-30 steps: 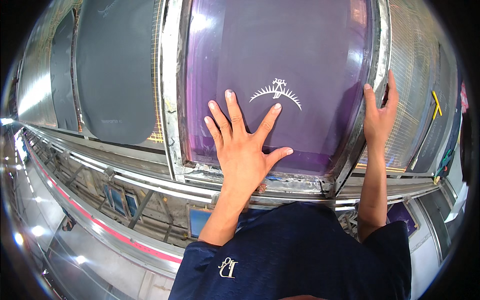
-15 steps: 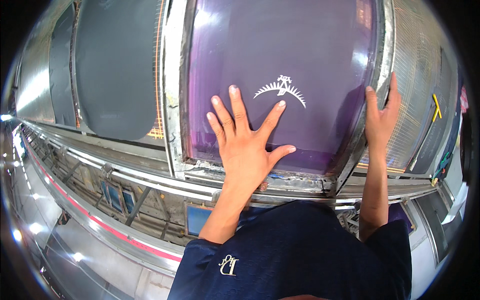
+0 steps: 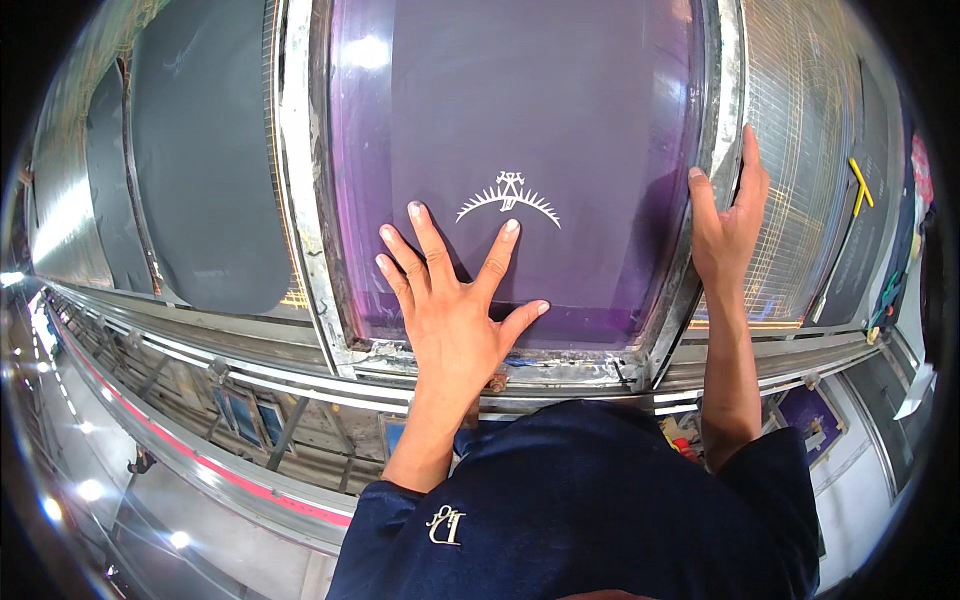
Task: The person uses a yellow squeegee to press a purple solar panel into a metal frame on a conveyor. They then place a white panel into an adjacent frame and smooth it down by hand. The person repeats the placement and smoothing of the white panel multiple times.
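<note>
The purple screen (image 3: pixel 520 100) lies on the desk (image 3: pixel 785 270), far edge cut off. The left hand (image 3: pixel 452 320), fingers spread, covers its near-left area; the right hand (image 3: pixel 728 240) touches its right edge, finger clamping indeterminable.

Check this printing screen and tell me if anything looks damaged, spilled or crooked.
The metal screen frame looks blotchy along its near bar, with whitish and dark residue by the left hand, unlike the smoother purple screen; possibly ordinary wear. Nothing else stands out.
</note>
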A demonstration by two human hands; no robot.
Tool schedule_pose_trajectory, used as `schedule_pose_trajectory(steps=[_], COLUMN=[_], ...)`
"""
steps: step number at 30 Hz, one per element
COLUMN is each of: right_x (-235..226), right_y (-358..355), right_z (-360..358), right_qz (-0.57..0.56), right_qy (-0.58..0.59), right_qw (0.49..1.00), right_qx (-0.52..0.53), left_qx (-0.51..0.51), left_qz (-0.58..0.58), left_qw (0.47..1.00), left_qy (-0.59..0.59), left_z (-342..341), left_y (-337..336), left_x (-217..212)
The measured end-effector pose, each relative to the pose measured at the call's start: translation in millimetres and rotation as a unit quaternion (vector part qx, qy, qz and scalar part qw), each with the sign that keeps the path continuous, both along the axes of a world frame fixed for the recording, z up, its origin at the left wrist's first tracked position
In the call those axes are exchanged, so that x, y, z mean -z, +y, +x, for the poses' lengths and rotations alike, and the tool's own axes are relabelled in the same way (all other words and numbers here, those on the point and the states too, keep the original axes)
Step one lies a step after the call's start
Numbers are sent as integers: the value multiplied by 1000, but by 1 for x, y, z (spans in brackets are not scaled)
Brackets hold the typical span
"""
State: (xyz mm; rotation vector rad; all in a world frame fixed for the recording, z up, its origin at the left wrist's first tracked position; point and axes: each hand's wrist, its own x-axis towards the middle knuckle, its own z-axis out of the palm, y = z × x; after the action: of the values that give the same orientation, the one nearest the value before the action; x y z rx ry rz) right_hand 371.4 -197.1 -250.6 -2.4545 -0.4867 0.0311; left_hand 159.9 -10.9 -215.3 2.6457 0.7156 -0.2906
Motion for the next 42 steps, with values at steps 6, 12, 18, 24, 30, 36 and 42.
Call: schedule_pose_trajectory(steps=[6,12,18,24,30,36,42], right_x=[0,0,-2,-2,-4,-2,-1], right_y=[-1,0,2,1,-1,0,0], right_z=[-1,-2,-4,-4,-8,-5,-5], right_qz=[6,-1,-23,-38,-37,-39,-56], right_qy=[19,11,11,15,19,18,2], right_qw=[1000,1000,1000,999,999,999,998], right_qx=[6,17,18,21,17,24,21], left_qx=[1,-10,-19,-25,-30,-26,-23], left_qz=[2,-8,-33,-37,-44,-38,-35], left_qw=[1000,1000,999,998,998,998,998], left_qy=[6,-11,-22,-35,-33,-40,-40], left_z=[2,0,-4,-8,-13,-10,-10], left_y=[0,0,2,2,-1,1,2], left_x=[-2,-3,0,4,1,6,6])
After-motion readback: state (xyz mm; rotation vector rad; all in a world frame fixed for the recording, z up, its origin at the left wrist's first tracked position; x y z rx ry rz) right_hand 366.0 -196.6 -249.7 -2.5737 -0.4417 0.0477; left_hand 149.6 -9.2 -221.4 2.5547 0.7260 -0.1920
